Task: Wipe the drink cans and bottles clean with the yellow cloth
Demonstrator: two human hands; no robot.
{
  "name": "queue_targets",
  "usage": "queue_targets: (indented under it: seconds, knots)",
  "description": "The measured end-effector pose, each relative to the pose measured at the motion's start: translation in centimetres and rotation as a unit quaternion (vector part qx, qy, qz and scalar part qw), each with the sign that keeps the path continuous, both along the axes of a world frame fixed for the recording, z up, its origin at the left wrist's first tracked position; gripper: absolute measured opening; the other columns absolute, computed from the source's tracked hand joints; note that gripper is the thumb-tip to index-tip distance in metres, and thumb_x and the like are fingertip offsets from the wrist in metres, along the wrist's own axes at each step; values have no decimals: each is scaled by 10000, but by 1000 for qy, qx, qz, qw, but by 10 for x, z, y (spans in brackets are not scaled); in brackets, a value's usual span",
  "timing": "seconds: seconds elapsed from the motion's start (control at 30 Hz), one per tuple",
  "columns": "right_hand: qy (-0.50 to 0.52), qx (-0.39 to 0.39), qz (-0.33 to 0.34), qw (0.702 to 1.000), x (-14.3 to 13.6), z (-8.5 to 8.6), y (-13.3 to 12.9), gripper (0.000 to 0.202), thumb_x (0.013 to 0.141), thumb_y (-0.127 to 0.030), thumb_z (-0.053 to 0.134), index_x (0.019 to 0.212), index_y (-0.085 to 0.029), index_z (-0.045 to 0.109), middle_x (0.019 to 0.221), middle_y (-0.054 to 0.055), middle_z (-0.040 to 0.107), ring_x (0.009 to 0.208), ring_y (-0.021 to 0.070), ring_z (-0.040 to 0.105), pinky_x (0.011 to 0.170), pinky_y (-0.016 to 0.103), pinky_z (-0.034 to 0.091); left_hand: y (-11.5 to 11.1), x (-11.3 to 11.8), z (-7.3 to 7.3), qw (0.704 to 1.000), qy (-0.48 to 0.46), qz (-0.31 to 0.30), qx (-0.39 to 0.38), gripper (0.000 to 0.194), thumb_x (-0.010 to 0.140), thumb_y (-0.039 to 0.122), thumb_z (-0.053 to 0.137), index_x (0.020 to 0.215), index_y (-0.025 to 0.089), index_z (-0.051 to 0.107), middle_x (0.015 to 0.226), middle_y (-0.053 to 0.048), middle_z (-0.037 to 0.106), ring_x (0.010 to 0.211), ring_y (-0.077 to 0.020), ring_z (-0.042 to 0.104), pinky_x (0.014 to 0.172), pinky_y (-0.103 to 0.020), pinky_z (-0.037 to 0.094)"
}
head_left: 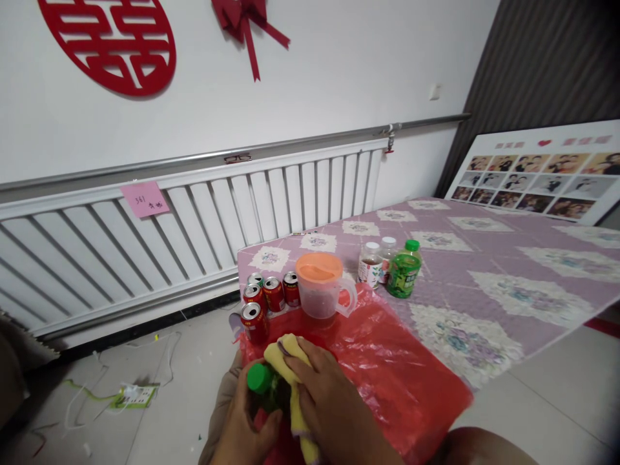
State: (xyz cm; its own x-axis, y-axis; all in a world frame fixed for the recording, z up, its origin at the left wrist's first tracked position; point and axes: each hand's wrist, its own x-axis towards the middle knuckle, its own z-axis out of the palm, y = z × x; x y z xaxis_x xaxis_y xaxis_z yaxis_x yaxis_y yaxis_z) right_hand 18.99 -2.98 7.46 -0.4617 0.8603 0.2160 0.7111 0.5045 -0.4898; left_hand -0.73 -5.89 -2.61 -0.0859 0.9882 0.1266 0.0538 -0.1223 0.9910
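My left hand (249,423) is wrapped round a green-capped bottle (260,380), low in the view in front of me. Much of the bottle is hidden by my fingers and the cloth. Against its right side, my right hand (322,391) grips a yellow cloth (285,361) with a dark edge. Just beyond my hands, a red plastic sheet (387,361) covers the near part of the table. On it stands a clear pitcher (317,300) with an orange lid. Several red drink cans (253,321) are grouped left of the pitcher.
Two white-capped bottles (370,268) and a green bottle (404,271) stand behind the sheet. The table's flowered cloth (436,242) stretches right towards a photo board (537,174). A white radiator (203,219) lines the wall. A power strip (135,395) with cables lies on the floor.
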Motion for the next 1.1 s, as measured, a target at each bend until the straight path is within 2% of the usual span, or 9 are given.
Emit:
queue_targets:
  seconds: [0.17,0.27,0.33,0.5,0.6,0.77,0.87,0.97,1.1]
  knots:
    - [-61,-75,-40,994,2,-24,11,554,896,-43,471,1382,-253,633,1478,107,589,1319,254,578,1085,425,494,-3,-1,11,999,-13,-29,10,671,788,266,745,1385,210,445,1388,-173,607,1289,-346,613,1087,-484,517]
    - [-75,-75,-53,993,4,-30,12,570,879,-26,466,1384,-232,632,1487,126,578,1344,268,562,1090,448,493,-3,-1,14,999,-17,-37,9,676,794,249,742,1395,213,436,1391,-176,605,1285,-348,616,1090,-493,513]
    - [-65,-38,-50,996,6,-27,8,586,870,-22,463,1397,-224,620,1500,130,565,1367,270,541,1107,459,482,-3,0,13,999,-21,-38,16,678,801,261,744,1400,216,429,1399,-179,602,1292,-349,612,1097,-497,507]
    - [-15,137,-4,990,12,-17,-9,589,863,-39,485,1411,-225,595,1500,119,565,1366,258,539,1095,425,506,-2,1,9,999,-37,-19,6,687,809,357,766,1396,246,426,1429,-172,594,1301,-350,611,1081,-501,523]
    - [-16,170,29,985,9,-13,-14,579,854,-31,518,1383,-245,616,1510,103,558,1385,271,519,1109,419,493,-2,1,8,999,-45,-12,-6,746,800,389,767,1422,244,383,1431,-177,589,1286,-350,620,1054,-490,543]
    - [-34,114,15,993,-4,-2,-6,614,883,-33,552,1439,-292,572,1532,76,539,1407,263,489,1155,404,440,-2,-1,12,999,20,-25,0,821,754,336,778,1448,207,358,1493,-204,508,1331,-366,573,1098,-486,504]
    - [-34,80,14,996,-8,2,2,609,902,-22,523,1445,-294,566,1521,63,551,1398,235,489,1162,375,416,-2,-2,14,999,16,-36,6,821,769,348,767,1459,220,339,1511,-201,490,1358,-370,551,1111,-506,490]
    - [-50,26,2,998,-6,-5,9,559,908,-50,526,1416,-276,592,1486,74,581,1344,239,533,1126,374,439,-3,-1,16,998,-16,-51,30,791,785,362,769,1442,241,346,1499,-194,506,1346,-371,564,1107,-524,488]
    - [-105,-42,-47,992,-1,-28,11,528,886,-41,525,1354,-256,639,1424,98,624,1235,265,609,1015,389,516,-7,3,23,998,-25,-55,23,700,794,397,768,1399,241,452,1425,-168,576,1296,-381,599,1074,-512,514]
